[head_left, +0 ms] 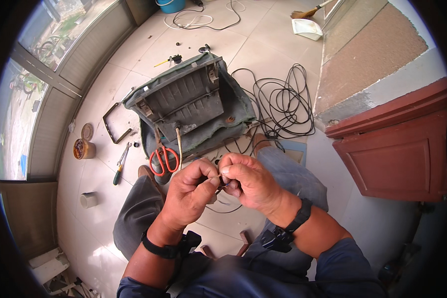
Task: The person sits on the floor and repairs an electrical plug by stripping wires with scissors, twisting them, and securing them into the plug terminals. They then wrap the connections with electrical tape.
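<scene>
Both hands meet at the middle of the view, close above the knees. My left hand (195, 188) pinches a thin wire between thumb and fingers. Fingertips of my right hand (249, 180) grip the wire's end beside it; small coloured strands show between the hands, and the exact joint is hidden. Just beyond lies a dark plastic housing (193, 100) on a green-grey cloth cover, with a pale cord (179, 147) coming out of it. Red-handled scissors (164, 161) rest against its near side.
Black cable (283, 100) lies coiled at right. On the tiled floor at left are a metal bracket (110, 123), a wrench (124, 152), a screwdriver (117, 176), an open tub (85, 149) and a grey cup (89, 200). A red wooden cabinet (398, 149) stands at right.
</scene>
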A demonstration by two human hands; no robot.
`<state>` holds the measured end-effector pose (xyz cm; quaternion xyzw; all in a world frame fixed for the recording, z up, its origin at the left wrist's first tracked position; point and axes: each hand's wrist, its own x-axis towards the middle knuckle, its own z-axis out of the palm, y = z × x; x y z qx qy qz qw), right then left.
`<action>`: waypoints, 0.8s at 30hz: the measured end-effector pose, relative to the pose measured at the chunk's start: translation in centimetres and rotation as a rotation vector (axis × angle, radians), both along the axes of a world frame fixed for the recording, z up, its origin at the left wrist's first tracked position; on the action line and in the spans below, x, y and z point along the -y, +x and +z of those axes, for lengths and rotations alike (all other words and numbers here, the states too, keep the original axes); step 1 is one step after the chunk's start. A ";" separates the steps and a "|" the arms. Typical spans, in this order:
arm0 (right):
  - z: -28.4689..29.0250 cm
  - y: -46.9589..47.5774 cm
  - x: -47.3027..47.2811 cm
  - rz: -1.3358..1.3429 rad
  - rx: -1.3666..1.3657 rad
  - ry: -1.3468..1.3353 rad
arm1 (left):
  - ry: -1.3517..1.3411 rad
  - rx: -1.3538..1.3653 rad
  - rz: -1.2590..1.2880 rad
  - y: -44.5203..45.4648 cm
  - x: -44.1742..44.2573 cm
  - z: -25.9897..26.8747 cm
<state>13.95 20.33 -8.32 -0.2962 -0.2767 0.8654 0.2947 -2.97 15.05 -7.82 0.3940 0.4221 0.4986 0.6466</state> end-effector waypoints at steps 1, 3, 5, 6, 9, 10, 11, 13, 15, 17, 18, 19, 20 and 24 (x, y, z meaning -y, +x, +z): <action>0.0 0.0 0.0 -0.004 -0.003 -0.006 | 0.002 -0.002 0.005 0.0 0.0 0.0; 0.0 0.0 0.0 -0.007 -0.006 0.004 | -0.002 0.009 0.013 0.1 0.0 0.1; 0.1 0.0 0.0 -0.005 -0.005 0.036 | -0.011 0.032 0.019 0.1 0.0 0.1; 0.2 0.0 -0.1 0.011 0.018 0.080 | -0.009 0.011 0.023 0.0 0.0 0.1; 0.7 0.2 -0.7 0.054 0.098 0.224 | 0.048 -0.071 0.045 -0.2 0.0 -0.1; 0.8 0.3 -0.9 0.065 0.131 0.279 | 0.099 -0.110 0.058 -0.3 -0.1 -0.7; 0.9 0.3 -1.0 0.077 0.164 0.334 | 0.150 -0.150 0.070 -0.5 -0.2 -1.0; 1.0 0.4 -1.1 0.053 0.200 0.343 | 0.129 -0.154 0.088 -0.6 -0.1 -1.1; 1.0 0.5 -1.2 0.036 0.241 0.374 | 0.141 -0.192 0.088 -0.7 -0.1 -1.3; 0.9 0.5 -1.2 0.026 0.286 0.425 | 0.187 -0.263 0.070 -1.0 -0.1 -1.7; 0.8 0.6 -1.3 0.034 0.301 0.444 | 0.208 -0.271 0.097 -0.9 -0.2 -1.6; 0.8 0.7 -1.3 0.043 0.315 0.463 | 0.229 -0.281 0.124 -0.7 -0.3 -1.5; 0.8 0.7 -1.3 0.051 0.329 0.481 | 0.250 -0.290 0.151 -0.6 -0.4 -1.3; 1.0 0.5 -1.2 -0.022 0.385 0.588 | 0.266 -0.422 0.235 -0.3 -0.5 -1.3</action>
